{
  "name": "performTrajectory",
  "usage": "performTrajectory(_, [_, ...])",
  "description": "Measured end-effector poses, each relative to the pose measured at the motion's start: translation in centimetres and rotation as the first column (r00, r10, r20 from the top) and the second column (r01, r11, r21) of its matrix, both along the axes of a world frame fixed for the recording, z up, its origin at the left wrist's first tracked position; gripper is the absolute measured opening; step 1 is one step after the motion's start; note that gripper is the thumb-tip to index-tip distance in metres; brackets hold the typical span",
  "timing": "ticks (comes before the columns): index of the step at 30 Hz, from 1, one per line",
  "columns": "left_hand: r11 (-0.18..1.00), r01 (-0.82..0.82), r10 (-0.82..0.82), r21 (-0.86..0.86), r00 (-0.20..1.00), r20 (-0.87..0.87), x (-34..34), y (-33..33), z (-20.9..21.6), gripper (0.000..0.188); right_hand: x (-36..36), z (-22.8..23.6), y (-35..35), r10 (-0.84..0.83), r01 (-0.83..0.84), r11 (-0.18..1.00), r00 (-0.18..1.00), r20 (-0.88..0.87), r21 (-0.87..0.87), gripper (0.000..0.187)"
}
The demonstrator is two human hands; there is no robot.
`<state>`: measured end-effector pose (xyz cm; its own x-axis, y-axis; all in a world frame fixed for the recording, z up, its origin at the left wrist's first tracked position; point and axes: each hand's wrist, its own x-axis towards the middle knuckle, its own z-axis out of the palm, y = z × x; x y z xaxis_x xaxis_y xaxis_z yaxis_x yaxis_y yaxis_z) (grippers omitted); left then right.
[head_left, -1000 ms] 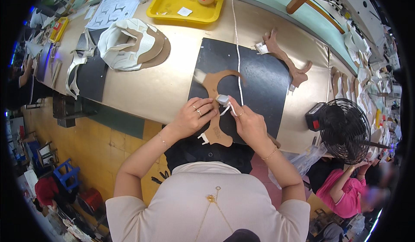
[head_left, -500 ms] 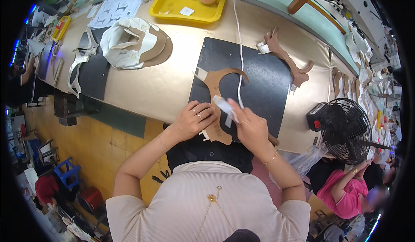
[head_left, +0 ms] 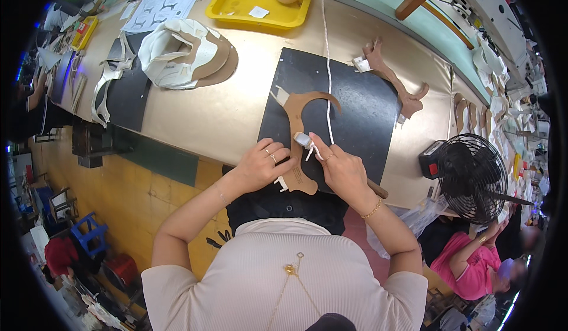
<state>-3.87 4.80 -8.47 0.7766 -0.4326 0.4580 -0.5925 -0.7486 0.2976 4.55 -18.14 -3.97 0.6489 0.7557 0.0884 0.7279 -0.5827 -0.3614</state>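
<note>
On a black board (head_left: 355, 112) lies a curved brown shoe-upper piece (head_left: 302, 182) with white tabs. My left hand (head_left: 263, 164) is closed at its left edge, fingers curled and pressed onto the lower half. A hammer (head_left: 303, 138) is gripped in my right hand (head_left: 340, 168). Its metal head is on or just above the middle of the brown piece; I cannot tell whether they touch. White strip hangs beside the head, and the wooden handle comes out behind my palm. A similar brown piece (head_left: 393, 82) rests at the board's right edge.
A white cord (head_left: 327, 47) hangs over the board. Stacked white-and-brown shoe uppers (head_left: 207, 62) sit to the left, below a yellow tray (head_left: 254, 20) holding a bottle. White cut pieces (head_left: 106, 88) lie farther left. A black fan (head_left: 473, 177) stands at right, near a person in pink (head_left: 461, 260).
The hammer head was blurred by motion and now shows clearly over the brown piece. My left hand has kept nearly the same place.
</note>
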Motion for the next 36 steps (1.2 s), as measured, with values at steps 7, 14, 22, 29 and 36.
performTrajectory(7, [0.998, -0.036, 0.036, -0.052, 0.999, -0.017, -0.4, 0.0, -0.2, 0.024, -0.8, 2.6, -0.5, -0.045, 0.058, 0.896, 0.998, -0.04, 0.441, 0.066])
performTrajectory(14, [1.0, -0.011, 0.011, -0.019, 1.0, 0.006, 0.0, 0.3, 0.0, 0.025, -1.1, 2.3, -0.4, 0.025, -0.018, 0.992, 0.998, -0.056, 0.121, 0.065])
performTrajectory(22, [1.0, 0.005, -0.005, 0.02, 1.0, 0.021, 0.2, 0.5, 0.3, 0.021, -1.2, 2.5, -1.1, 0.024, -0.029, 0.997, 0.997, -0.076, -0.076, 0.067])
performTrajectory(29, [0.998, 0.03, -0.031, 0.047, 0.999, 0.01, 0.4, 0.6, 0.3, 0.022, -1.9, 1.4, -1.7, 0.009, -0.012, 1.0, 0.991, -0.133, -0.02, 0.065])
performTrajectory(36, [0.998, 0.042, -0.042, 0.04, 0.999, -0.016, 0.4, 0.7, 0.4, 0.024, -2.2, 1.4, -2.0, 0.014, -0.012, 0.993, 1.0, -0.016, 0.114, 0.059])
